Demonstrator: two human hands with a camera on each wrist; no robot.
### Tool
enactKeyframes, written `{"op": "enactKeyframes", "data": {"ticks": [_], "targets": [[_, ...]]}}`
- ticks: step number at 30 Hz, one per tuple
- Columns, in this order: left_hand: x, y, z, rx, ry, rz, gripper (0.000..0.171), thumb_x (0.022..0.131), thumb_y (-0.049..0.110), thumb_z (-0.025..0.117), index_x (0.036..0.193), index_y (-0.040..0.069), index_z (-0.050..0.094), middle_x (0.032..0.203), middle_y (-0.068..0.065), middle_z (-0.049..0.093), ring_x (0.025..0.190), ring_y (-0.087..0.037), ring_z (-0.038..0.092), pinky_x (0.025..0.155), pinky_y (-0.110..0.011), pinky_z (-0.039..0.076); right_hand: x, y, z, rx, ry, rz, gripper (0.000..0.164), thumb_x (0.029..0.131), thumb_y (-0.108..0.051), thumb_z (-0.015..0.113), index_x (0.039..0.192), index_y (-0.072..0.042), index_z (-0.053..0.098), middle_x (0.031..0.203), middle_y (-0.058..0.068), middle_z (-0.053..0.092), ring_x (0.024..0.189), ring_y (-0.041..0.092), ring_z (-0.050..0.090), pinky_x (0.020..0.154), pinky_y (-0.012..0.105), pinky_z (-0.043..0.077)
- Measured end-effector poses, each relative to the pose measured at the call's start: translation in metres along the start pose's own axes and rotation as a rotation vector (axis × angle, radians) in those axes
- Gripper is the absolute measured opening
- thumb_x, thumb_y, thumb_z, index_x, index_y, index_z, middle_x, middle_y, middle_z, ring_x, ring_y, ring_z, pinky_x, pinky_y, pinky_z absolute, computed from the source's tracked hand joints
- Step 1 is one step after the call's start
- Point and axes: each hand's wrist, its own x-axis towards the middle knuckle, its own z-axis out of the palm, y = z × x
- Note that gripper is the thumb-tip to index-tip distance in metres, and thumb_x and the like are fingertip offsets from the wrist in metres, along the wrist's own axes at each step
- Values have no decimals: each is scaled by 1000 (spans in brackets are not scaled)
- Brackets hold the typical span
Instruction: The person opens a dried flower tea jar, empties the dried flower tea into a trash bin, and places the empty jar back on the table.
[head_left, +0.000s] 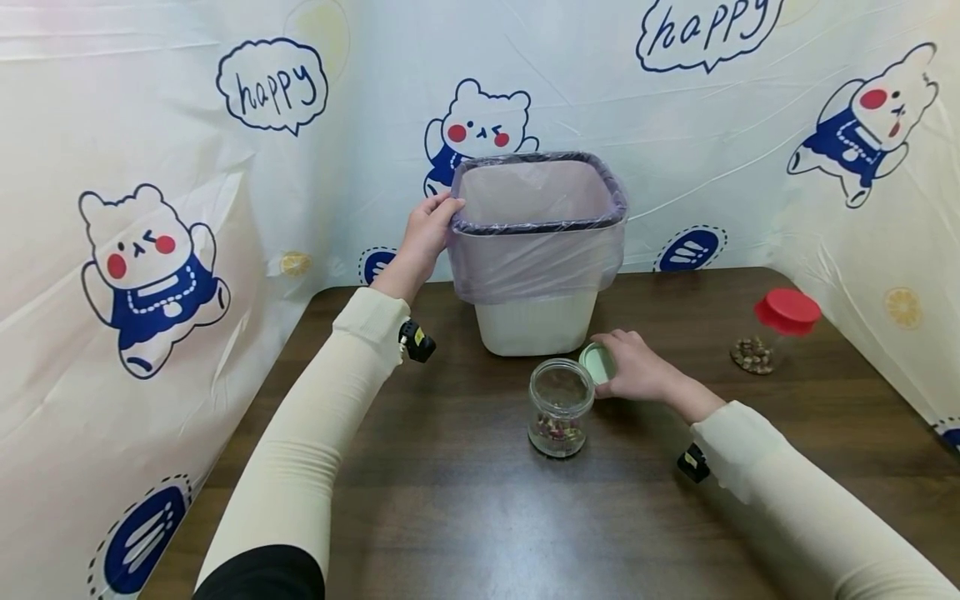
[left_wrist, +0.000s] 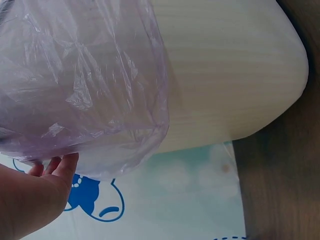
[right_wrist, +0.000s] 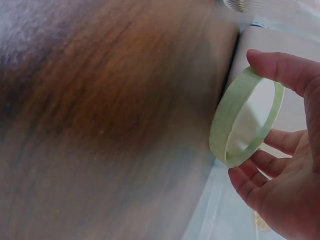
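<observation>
A white trash bin (head_left: 536, 321) lined with a translucent purple bag (head_left: 536, 258) stands at the back of the table. My left hand (head_left: 429, 233) grips its lined rim on the left side; in the left wrist view, the bag (left_wrist: 95, 85) partly hides the fingers. My right hand (head_left: 637, 367) holds a round pale-green lid (right_wrist: 230, 117) by its edge, thumb on one side and fingers on the other. Just left of that lid, an uncovered glass jar (head_left: 561, 408) with small reddish and greenish bits at its bottom stands upright on the table.
On the right of the dark wooden table (head_left: 450, 500) is a clear jar with a red lid (head_left: 789, 312) and brownish pieces (head_left: 752, 356) inside. A printed cloth (head_left: 360, 167) with cartoon bears hangs behind the table and along its sides.
</observation>
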Motion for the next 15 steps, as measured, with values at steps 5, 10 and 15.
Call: {"op": "enactKeyframes", "data": {"ticks": [5, 10, 15], "targets": [[-1, -2, -1, -8, -7, 3, 48, 86, 32, 54, 129, 14, 44, 124, 0, 48, 111, -11, 44, 96, -36, 31, 2, 3, 5, -25, -6, -3, 83, 53, -32, 77, 122, 2, 47, 106, 15, 49, 94, 31, 39, 75, 40, 38], [-2, -4, -1, 2, -11, 0, 48, 86, 34, 52, 128, 12, 45, 123, 1, 47, 112, -11, 43, 97, -37, 30, 2, 3, 6, -23, -18, 4, 82, 53, -30, 77, 122, 2, 47, 105, 16, 49, 93, 31, 39, 74, 40, 38], [-1, -4, -1, 2, -23, -4, 46, 86, 34, 52, 126, 11, 48, 124, -3, 47, 112, -11, 43, 98, -39, 28, 2, 3, 6, -31, -24, 4, 80, 54, -29, 76, 121, 3, 47, 106, 17, 49, 95, 32, 40, 75, 41, 38]]}}
